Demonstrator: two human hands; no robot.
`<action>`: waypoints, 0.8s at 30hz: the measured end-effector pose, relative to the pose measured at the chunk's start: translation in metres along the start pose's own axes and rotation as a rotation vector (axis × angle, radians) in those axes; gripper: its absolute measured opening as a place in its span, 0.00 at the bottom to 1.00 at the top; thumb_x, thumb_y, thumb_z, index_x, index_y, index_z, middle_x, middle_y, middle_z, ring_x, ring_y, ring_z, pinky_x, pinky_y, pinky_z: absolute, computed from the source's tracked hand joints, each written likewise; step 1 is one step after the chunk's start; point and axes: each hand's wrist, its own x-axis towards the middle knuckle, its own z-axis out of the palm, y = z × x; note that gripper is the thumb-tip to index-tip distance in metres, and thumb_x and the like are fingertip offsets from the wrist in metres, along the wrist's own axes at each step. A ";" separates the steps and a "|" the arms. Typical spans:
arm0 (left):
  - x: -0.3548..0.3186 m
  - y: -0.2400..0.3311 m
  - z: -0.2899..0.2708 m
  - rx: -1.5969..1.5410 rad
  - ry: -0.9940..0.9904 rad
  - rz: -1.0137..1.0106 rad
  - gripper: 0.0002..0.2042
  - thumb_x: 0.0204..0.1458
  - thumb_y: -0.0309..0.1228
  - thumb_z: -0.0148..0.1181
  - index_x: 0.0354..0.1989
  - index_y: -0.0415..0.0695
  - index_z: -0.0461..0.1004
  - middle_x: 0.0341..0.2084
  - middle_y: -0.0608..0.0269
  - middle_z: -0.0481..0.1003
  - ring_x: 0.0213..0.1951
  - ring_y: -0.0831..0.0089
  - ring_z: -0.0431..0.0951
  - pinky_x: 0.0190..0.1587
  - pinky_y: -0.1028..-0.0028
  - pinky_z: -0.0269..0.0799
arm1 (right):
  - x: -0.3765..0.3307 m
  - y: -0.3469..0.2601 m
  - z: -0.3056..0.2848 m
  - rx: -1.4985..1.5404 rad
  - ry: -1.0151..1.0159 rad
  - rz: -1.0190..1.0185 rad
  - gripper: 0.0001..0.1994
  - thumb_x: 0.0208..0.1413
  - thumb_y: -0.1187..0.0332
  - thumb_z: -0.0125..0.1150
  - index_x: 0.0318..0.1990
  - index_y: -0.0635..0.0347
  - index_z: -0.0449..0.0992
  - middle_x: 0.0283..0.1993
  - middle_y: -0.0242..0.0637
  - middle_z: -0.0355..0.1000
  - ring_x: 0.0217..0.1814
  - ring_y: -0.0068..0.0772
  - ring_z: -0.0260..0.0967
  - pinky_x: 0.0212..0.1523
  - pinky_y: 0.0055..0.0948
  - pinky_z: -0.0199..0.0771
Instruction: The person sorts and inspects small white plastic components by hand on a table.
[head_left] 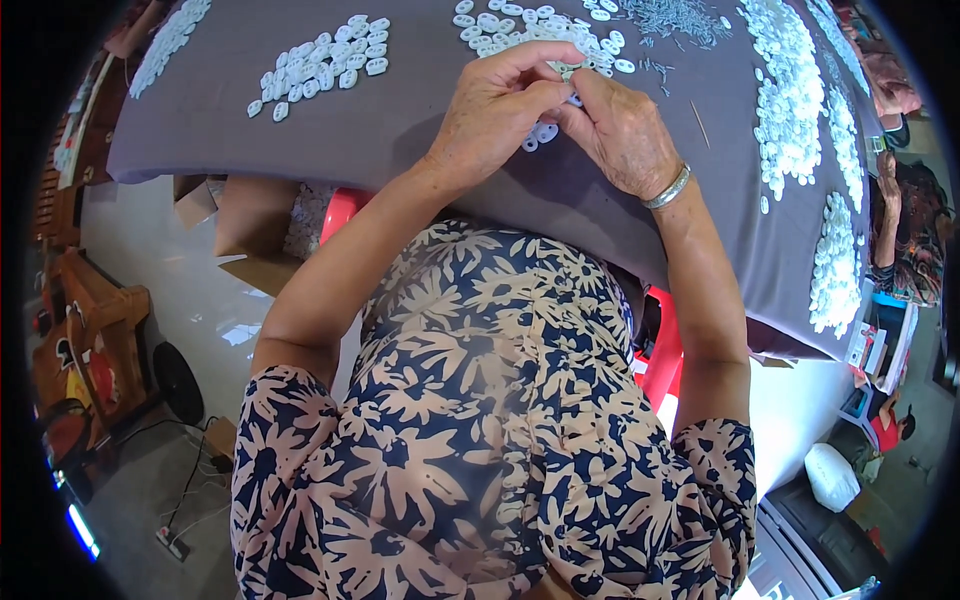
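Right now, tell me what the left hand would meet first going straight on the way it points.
Probably the right hand, which lies just ahead of the left hand; exact depth between them is unclear.

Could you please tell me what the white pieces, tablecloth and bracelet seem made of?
The white pieces look like smooth plastic, given their uniform moulded shapes. The tablecloth is probably matte fabric, since it drapes and folds over the edge. The bracelet looks like polished metal, judging by its silvery glint.
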 end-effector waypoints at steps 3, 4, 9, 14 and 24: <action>-0.003 0.001 0.006 -0.039 0.056 -0.019 0.13 0.53 0.22 0.53 0.48 0.41 0.75 0.27 0.70 0.73 0.32 0.84 0.71 0.37 0.82 0.68 | -0.001 0.003 0.005 -0.006 -0.008 0.018 0.13 0.55 0.63 0.60 0.32 0.62 0.65 0.26 0.46 0.68 0.30 0.50 0.70 0.29 0.39 0.70; -0.004 0.000 0.008 -0.034 0.092 -0.023 0.13 0.53 0.22 0.53 0.46 0.41 0.76 0.27 0.71 0.72 0.31 0.84 0.70 0.36 0.83 0.66 | -0.002 0.003 0.006 -0.018 -0.006 0.015 0.13 0.55 0.62 0.60 0.31 0.62 0.65 0.25 0.45 0.68 0.29 0.50 0.70 0.28 0.39 0.70; -0.008 -0.002 0.011 -0.040 0.157 -0.009 0.13 0.51 0.21 0.52 0.44 0.41 0.78 0.25 0.72 0.70 0.28 0.85 0.66 0.32 0.85 0.62 | -0.002 0.002 0.008 -0.027 -0.002 -0.030 0.14 0.54 0.62 0.61 0.30 0.62 0.65 0.24 0.45 0.68 0.28 0.49 0.70 0.27 0.38 0.70; -0.002 0.003 0.004 0.045 0.107 0.012 0.12 0.53 0.22 0.53 0.44 0.41 0.77 0.26 0.72 0.71 0.30 0.84 0.69 0.33 0.83 0.66 | 0.002 0.006 0.009 -0.013 0.082 -0.060 0.15 0.53 0.61 0.62 0.32 0.62 0.66 0.22 0.43 0.67 0.26 0.48 0.69 0.26 0.38 0.69; 0.031 0.037 -0.097 0.873 0.362 0.142 0.05 0.49 0.21 0.51 0.32 0.37 0.74 0.27 0.61 0.75 0.28 0.72 0.74 0.31 0.73 0.69 | -0.003 0.023 -0.005 0.298 0.190 0.309 0.09 0.55 0.69 0.62 0.26 0.63 0.72 0.20 0.26 0.67 0.23 0.11 0.58 0.22 0.20 0.60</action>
